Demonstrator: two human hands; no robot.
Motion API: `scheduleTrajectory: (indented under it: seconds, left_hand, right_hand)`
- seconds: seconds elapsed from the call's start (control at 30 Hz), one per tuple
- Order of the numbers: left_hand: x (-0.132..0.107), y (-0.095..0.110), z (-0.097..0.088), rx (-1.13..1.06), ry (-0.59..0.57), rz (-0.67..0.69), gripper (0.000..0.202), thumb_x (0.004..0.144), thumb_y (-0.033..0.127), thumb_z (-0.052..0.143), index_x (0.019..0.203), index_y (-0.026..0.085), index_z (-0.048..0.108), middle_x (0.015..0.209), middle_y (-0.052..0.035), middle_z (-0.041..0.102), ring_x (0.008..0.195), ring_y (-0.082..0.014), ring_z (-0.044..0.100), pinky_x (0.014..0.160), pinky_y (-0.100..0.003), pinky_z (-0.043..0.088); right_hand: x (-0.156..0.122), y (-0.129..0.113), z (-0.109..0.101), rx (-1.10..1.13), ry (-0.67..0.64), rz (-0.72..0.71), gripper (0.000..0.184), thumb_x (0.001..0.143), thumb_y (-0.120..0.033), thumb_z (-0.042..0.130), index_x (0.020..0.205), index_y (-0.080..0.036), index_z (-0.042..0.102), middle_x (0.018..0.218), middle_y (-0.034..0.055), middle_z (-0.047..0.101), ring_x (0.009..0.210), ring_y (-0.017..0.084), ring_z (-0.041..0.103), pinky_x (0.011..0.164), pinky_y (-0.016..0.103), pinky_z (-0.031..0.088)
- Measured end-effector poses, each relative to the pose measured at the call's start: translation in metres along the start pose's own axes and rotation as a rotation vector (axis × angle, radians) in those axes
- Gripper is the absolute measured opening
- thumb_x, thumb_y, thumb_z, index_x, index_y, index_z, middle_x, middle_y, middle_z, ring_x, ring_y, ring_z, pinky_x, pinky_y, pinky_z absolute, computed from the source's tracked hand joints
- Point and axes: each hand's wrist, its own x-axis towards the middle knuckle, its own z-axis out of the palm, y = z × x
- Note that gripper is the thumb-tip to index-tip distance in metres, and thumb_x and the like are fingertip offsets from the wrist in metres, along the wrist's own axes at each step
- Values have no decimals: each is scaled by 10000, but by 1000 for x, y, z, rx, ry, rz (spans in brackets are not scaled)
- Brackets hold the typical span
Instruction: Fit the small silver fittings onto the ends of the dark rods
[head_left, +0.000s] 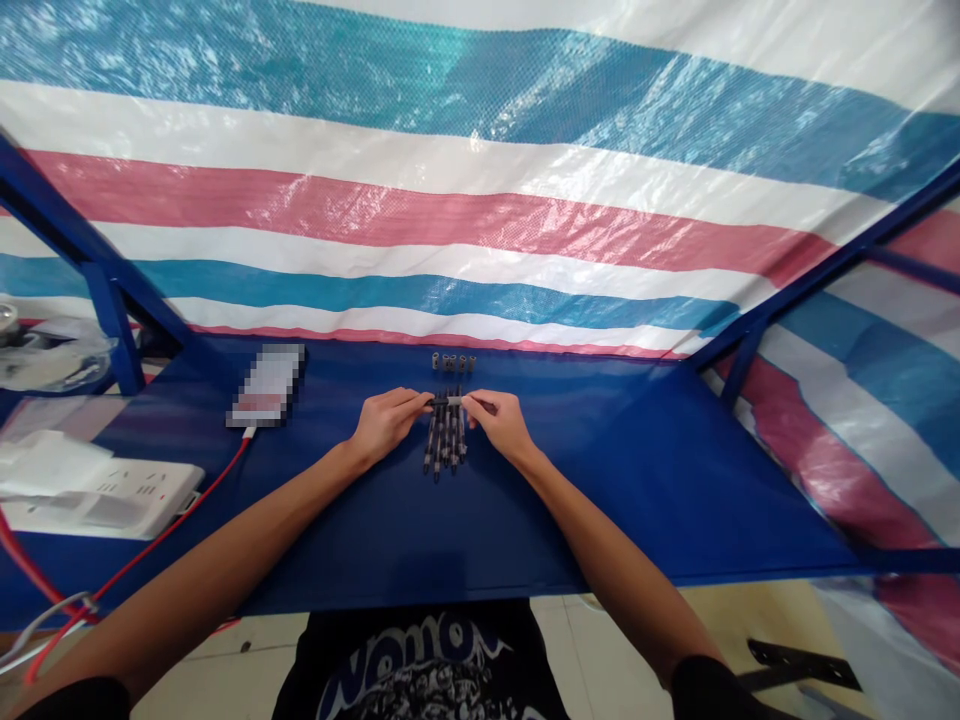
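Between my two hands a dark pen with a greyish middle is held level, left to right. My left hand pinches its left end, and my right hand grips its right end. Just below and partly behind it, several dark pens with clear sections lie side by side on the blue tabletop, pointing toward me. Farther back stands a short row of small metallic cylinders. My fingers hide both ends of the held pen.
A blurred-out phone lies at the left with a red cable plugged in. Left of it sits a white power strip. Striped plastic sheeting hangs behind the table, and blue frame bars slant at both sides.
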Motion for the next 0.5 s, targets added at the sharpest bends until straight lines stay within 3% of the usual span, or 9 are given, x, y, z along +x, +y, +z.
scheduleTrajectory:
  seconds: [0.5]
  left_hand:
    - [-3,-1,1,-10,7,41,226,936,260,495,1039,171,675,857,-55,719,714,-130,642,661,-232,504]
  right_hand:
    - [0,1,0,66,-48,42,338,847,-398,531,605,-177,614,526,0,557,500,127,514,555,246,421]
